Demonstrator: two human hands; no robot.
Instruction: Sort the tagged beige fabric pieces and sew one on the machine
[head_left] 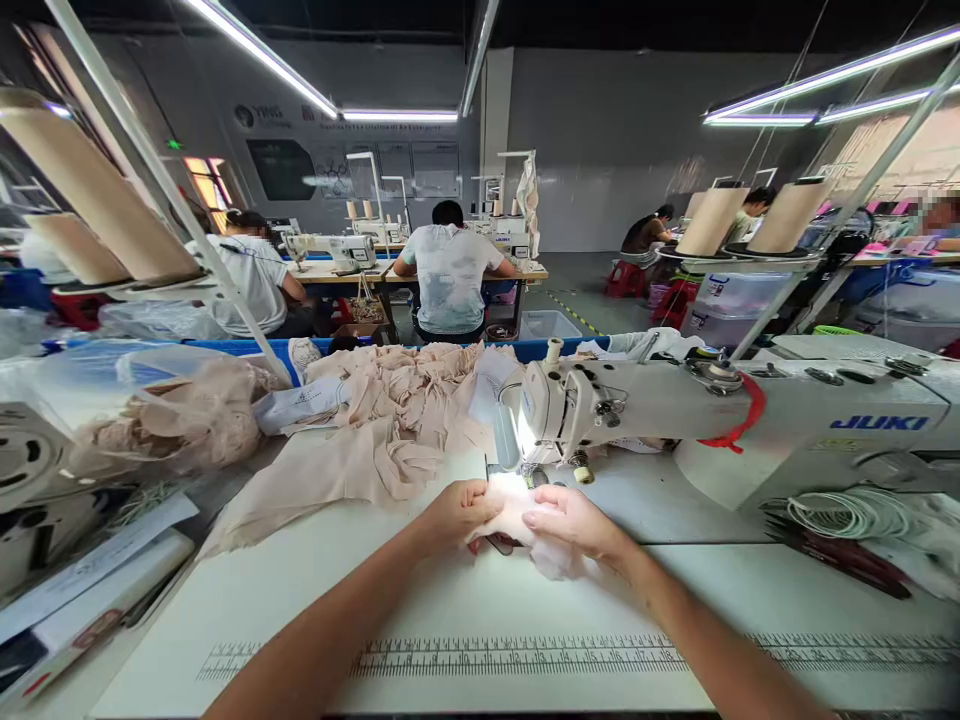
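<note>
Just in front of the needle area of a white sewing machine, a small piece of pale pink fabric is stretched between my hands. My left hand pinches its left side, thumb and fingers pressed together. The right side is gripped by my right hand, and a loose fold hangs below those fingers onto the table. The machine's lamp lights the cloth brightly. Whether the fabric's far edge lies under the presser foot I cannot tell.
A heap of beige fabric pieces lies left of the machine. At right are dark red-handled scissors and coiled white cord. A printed ruler runs along the table's front. Thread cones stand above; a person sits ahead.
</note>
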